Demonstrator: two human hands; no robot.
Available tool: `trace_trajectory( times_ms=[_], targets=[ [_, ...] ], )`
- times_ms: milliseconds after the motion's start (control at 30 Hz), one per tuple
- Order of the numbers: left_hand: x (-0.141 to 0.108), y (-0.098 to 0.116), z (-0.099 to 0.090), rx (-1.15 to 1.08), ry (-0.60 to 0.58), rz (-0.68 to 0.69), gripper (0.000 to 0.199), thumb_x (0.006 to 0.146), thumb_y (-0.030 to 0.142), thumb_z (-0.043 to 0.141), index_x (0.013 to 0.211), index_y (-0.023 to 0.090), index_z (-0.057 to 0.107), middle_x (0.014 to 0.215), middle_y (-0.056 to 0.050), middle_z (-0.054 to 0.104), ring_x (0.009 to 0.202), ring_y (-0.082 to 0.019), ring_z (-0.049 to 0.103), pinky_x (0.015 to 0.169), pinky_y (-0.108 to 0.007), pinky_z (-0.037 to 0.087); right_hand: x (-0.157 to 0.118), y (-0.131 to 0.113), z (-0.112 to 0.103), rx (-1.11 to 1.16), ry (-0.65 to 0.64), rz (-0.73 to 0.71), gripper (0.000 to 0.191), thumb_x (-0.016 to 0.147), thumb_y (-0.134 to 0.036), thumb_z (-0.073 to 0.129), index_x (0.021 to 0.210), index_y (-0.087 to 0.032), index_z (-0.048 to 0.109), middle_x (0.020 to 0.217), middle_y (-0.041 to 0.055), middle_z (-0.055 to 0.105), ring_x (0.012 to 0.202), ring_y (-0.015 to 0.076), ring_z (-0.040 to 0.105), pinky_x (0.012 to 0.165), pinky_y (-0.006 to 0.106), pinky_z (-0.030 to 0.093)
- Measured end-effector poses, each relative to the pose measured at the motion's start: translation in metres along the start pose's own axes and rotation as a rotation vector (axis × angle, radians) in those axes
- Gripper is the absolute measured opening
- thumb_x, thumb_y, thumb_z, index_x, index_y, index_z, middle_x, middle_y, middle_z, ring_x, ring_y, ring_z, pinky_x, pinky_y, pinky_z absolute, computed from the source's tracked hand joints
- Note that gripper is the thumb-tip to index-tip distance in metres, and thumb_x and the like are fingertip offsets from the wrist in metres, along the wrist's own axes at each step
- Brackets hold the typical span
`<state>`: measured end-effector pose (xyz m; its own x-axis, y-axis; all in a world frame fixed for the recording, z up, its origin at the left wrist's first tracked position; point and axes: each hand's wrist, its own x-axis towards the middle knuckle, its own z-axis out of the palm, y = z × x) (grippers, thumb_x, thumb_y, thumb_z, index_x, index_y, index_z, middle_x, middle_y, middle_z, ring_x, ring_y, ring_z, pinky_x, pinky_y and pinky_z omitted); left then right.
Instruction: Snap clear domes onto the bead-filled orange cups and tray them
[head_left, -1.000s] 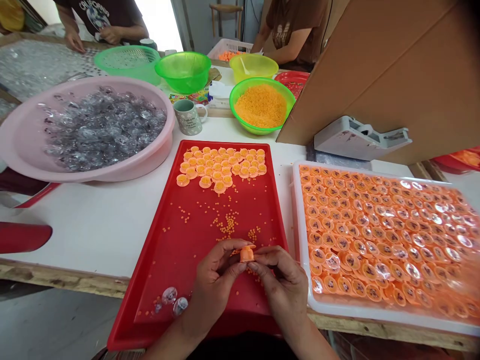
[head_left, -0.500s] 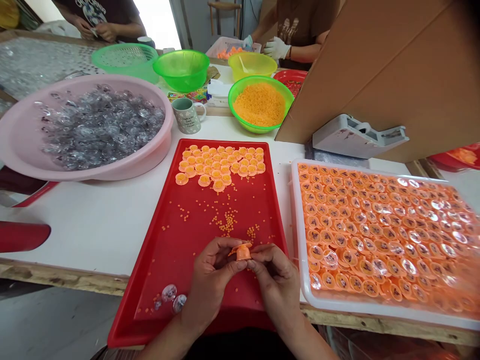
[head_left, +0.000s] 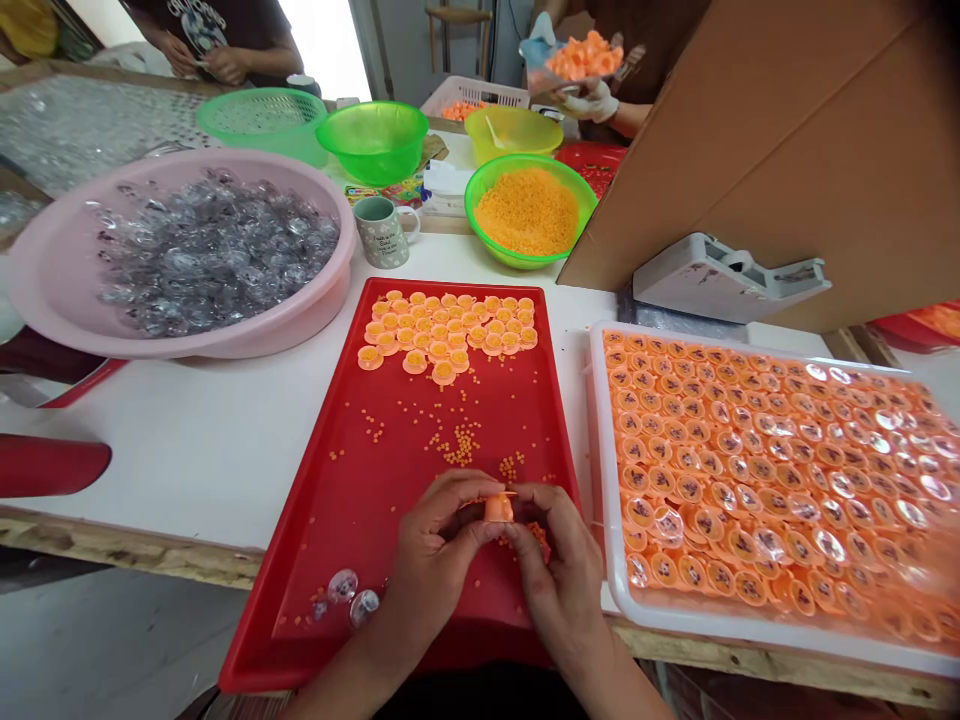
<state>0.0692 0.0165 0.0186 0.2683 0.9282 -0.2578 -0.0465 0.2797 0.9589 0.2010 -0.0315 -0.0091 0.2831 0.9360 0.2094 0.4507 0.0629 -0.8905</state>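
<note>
A small orange plastic toy cup [head_left: 498, 507] with a flat saucer-like rim is pinched between both hands over the red tray [head_left: 330, 540]. My left hand [head_left: 439, 545] grips its left side with thumb and fingers, and my right hand [head_left: 559, 555] closes on its right side. Orange bits show behind my right fingers, too hidden to name. At the tray's far end stand rows of orange toy cups [head_left: 444, 372] with yellow pellets in them. Loose yellow pellets [head_left: 459, 445] lie scattered mid-tray. Clear domed caps [head_left: 365, 606] rest near my left wrist.
On the right, a white tray [head_left: 613, 560] holds rows of capped orange cups. A pink basin [head_left: 330, 290] of clear caps stands left. Behind are a mug [head_left: 382, 235], a green bowl of yellow pellets [head_left: 529, 210], a tape dispenser [head_left: 712, 280] and cardboard [head_left: 750, 150]. Two co-workers are across the table.
My hands stay closed on the toy cup, which has turned slightly between the fingers. Across the table, a gloved co-worker now holds up a container of orange pieces. The view has shifted slightly.
</note>
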Motion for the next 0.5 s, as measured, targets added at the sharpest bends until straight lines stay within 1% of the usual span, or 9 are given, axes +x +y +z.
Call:
trace_trajectory(
  times_ms=[67, 100, 267, 333, 400, 467, 500],
  targets=[
    [0.000, -0.003, 0.000, 0.018, -0.013, -0.001, 0.017, 0.080, 0.014, 0.066, 0.094, 0.021, 0.071, 0.094, -0.001, 0.069, 0.090, -0.017, 0.066, 0.079, -0.024, 0.054, -0.001, 0.000, 0.001, 0.002, -0.054, 0.000, 0.018, 0.090, -0.014, 0.051, 0.105, -0.022, 0.055, 0.090, 0.0025, 0.062, 0.079, 0.0168, 0.062, 0.068, 0.028, 0.052],
    [0.000, -0.005, 0.001, 0.029, -0.014, -0.001, 0.017, 0.080, 0.013, 0.065, 0.094, 0.021, 0.071, 0.092, -0.001, 0.069, 0.087, -0.016, 0.066, 0.079, -0.023, 0.053, -0.002, 0.000, 0.002, -0.005, -0.057, 0.005, 0.016, 0.090, -0.014, 0.049, 0.103, -0.022, 0.054, 0.088, 0.0020, 0.062, 0.077, 0.0165, 0.061, 0.066, 0.028, 0.051],
    [-0.001, -0.014, 0.004, 0.035, 0.036, 0.003, 0.014, 0.081, 0.013, 0.063, 0.092, 0.021, 0.065, 0.084, 0.001, 0.066, 0.081, -0.015, 0.064, 0.075, -0.023, 0.052, -0.007, 0.002, 0.009, -0.047, -0.007, -0.015, 0.014, 0.091, -0.014, 0.044, 0.101, -0.021, 0.051, 0.085, 0.0020, 0.059, 0.073, 0.0161, 0.060, 0.063, 0.027, 0.049],
    [0.000, -0.015, 0.005, 0.040, 0.025, -0.008, 0.011, 0.080, 0.015, 0.064, 0.090, 0.021, 0.064, 0.083, 0.001, 0.065, 0.080, -0.015, 0.063, 0.074, -0.024, 0.051, -0.005, 0.003, 0.011, -0.017, -0.027, 0.000, 0.014, 0.091, -0.015, 0.045, 0.101, -0.021, 0.051, 0.085, 0.0020, 0.060, 0.074, 0.0162, 0.061, 0.064, 0.027, 0.050],
    [0.002, -0.012, 0.005, 0.073, -0.016, 0.000, 0.010, 0.081, 0.019, 0.065, 0.090, 0.020, 0.064, 0.086, 0.000, 0.065, 0.082, -0.016, 0.062, 0.075, -0.025, 0.051, -0.002, 0.004, 0.009, 0.024, -0.071, 0.042, 0.012, 0.091, -0.016, 0.046, 0.101, -0.022, 0.051, 0.085, 0.0014, 0.061, 0.074, 0.0158, 0.061, 0.063, 0.026, 0.050],
    [0.004, -0.008, 0.001, 0.138, -0.068, 0.033, 0.011, 0.084, 0.024, 0.063, 0.094, 0.021, 0.065, 0.093, -0.002, 0.066, 0.090, -0.018, 0.063, 0.081, -0.027, 0.050, 0.002, 0.004, 0.002, 0.021, -0.106, 0.068, 0.011, 0.092, -0.017, 0.047, 0.101, -0.023, 0.051, 0.085, 0.0012, 0.060, 0.073, 0.0155, 0.060, 0.063, 0.026, 0.050],
    [0.006, -0.006, -0.002, 0.186, -0.075, 0.062, 0.013, 0.086, 0.027, 0.061, 0.096, 0.022, 0.066, 0.098, -0.003, 0.067, 0.095, -0.019, 0.063, 0.085, -0.029, 0.049, 0.003, 0.004, -0.003, 0.005, -0.119, 0.064, 0.011, 0.092, -0.018, 0.047, 0.101, -0.023, 0.051, 0.086, 0.0015, 0.060, 0.074, 0.0157, 0.061, 0.064, 0.026, 0.050]
  ],
)
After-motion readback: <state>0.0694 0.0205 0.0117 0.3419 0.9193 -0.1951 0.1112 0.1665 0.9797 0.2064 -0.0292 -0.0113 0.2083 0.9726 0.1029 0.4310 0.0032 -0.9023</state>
